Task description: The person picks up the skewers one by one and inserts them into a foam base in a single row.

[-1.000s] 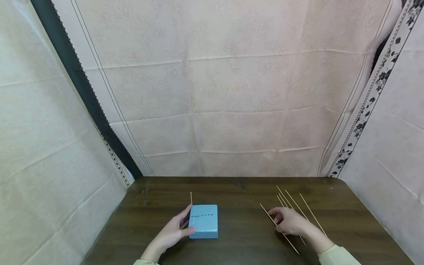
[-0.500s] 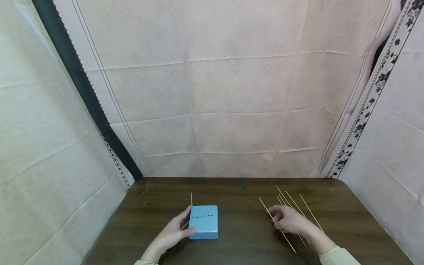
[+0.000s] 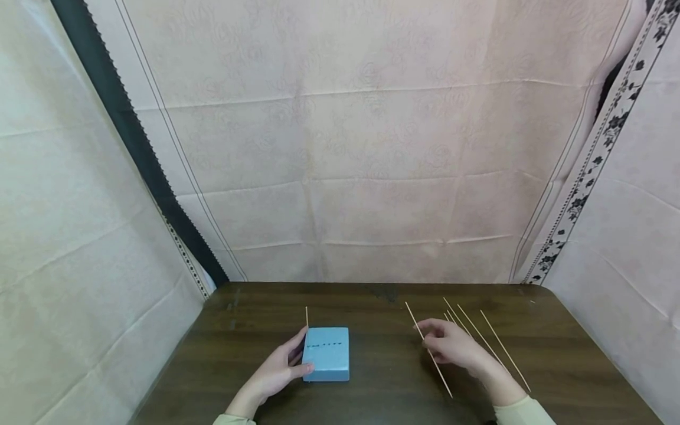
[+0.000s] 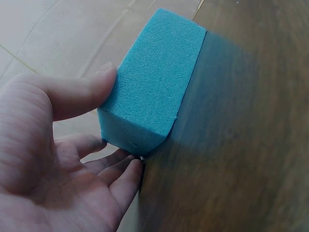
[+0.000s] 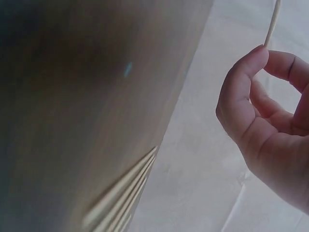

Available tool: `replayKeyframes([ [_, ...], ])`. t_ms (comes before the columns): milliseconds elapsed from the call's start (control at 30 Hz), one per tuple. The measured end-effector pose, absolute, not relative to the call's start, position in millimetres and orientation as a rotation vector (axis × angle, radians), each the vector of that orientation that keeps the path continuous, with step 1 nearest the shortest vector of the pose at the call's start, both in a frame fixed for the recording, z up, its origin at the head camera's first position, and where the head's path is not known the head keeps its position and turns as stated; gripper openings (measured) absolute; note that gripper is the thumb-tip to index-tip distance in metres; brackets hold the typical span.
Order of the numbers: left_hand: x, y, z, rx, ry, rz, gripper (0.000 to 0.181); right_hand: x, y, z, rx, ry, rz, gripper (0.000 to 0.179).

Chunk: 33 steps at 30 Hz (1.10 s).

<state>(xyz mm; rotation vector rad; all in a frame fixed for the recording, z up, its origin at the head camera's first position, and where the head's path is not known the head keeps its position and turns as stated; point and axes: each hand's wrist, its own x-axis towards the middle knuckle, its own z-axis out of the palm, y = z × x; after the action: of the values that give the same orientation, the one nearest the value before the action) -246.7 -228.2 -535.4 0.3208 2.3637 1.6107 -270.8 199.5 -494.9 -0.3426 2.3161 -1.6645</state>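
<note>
A blue foam block (image 3: 327, 354), with a row of small dark marks along its top, rests on the wooden table. My left hand (image 3: 275, 370) grips it from the left, thumb at the front and fingers around the far side. One thin stick (image 3: 307, 316) rises upright at the block's back left corner, beside my index fingertip. In the left wrist view, the block (image 4: 149, 72) shows a plain side and end. My right hand (image 3: 455, 347) pinches a thin wooden stick (image 3: 441, 376) between thumb and index finger, tilted over the table. The right wrist view shows that stick (image 5: 273, 24) leaving the fingertips.
Several loose wooden sticks (image 3: 504, 349) lie slanted on the right side of the dark table (image 3: 372, 395), partly hidden behind the right hand and forearm. Pale cloth (image 3: 372, 147) hangs behind the table and along both sides.
My right hand has moved left and slightly up with its stick, away from the other sticks. The left hand and the block have stayed in place.
</note>
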Motion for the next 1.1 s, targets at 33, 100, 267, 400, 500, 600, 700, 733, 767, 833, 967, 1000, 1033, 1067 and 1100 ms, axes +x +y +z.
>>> replayKeyframes([
  [33,-246.6,-228.0,-535.1,0.322,2.363,1.612,0.093,-271.0,197.1,-495.0,-0.340,2.305,-1.681,0.043],
  [100,-246.5,-227.8,-534.5,0.328,2.362,1.612,0.093,-271.5,192.5,-495.0,-0.340,2.272,-1.716,0.043],
  [267,-246.4,-226.9,-533.5,0.340,2.363,1.615,0.093,-273.0,183.6,-494.3,-0.342,2.222,-1.765,0.043],
  [400,-245.7,-227.0,-533.7,0.332,2.362,1.615,0.093,-273.1,179.7,-492.8,-0.342,2.205,-1.781,0.043],
  [500,-245.2,-227.5,-534.2,0.324,2.361,1.612,0.094,-272.7,178.1,-491.7,-0.337,2.192,-1.791,0.043],
  [600,-245.9,-228.1,-535.4,0.321,2.365,1.608,0.094,-272.3,176.3,-490.2,-0.333,2.182,-1.805,0.043],
  [700,-247.0,-229.0,-537.0,0.322,2.366,1.611,0.093,-272.3,174.1,-488.5,-0.337,2.173,-1.823,0.044],
  [733,-247.4,-229.3,-537.7,0.323,2.366,1.613,0.093,-272.4,173.4,-488.1,-0.341,2.171,-1.828,0.044],
  [767,-247.7,-229.5,-538.3,0.324,2.365,1.616,0.093,-272.5,172.6,-487.7,-0.344,2.170,-1.833,0.044],
  [833,-248.1,-229.8,-539.2,0.329,2.365,1.617,0.094,-272.5,171.2,-486.8,-0.347,2.170,-1.841,0.045],
  [967,-248.4,-229.6,-539.3,0.333,2.370,1.612,0.094,-273.1,168.2,-485.7,-0.351,2.172,-1.849,0.043],
  [1000,-248.3,-229.4,-538.8,0.333,2.372,1.610,0.094,-273.3,167.4,-485.5,-0.353,2.170,-1.852,0.042],
  [1033,-248.1,-229.1,-538.1,0.330,2.374,1.607,0.094,-273.4,166.8,-485.2,-0.358,2.168,-1.854,0.042],
  [1067,-248.0,-229.0,-537.5,0.327,2.375,1.606,0.094,-273.5,166.2,-484.9,-0.363,2.168,-1.854,0.041],
  [1100,-247.8,-228.8,-536.8,0.324,2.375,1.605,0.094,-273.6,165.5,-484.6,-0.367,2.166,-1.855,0.041],
])
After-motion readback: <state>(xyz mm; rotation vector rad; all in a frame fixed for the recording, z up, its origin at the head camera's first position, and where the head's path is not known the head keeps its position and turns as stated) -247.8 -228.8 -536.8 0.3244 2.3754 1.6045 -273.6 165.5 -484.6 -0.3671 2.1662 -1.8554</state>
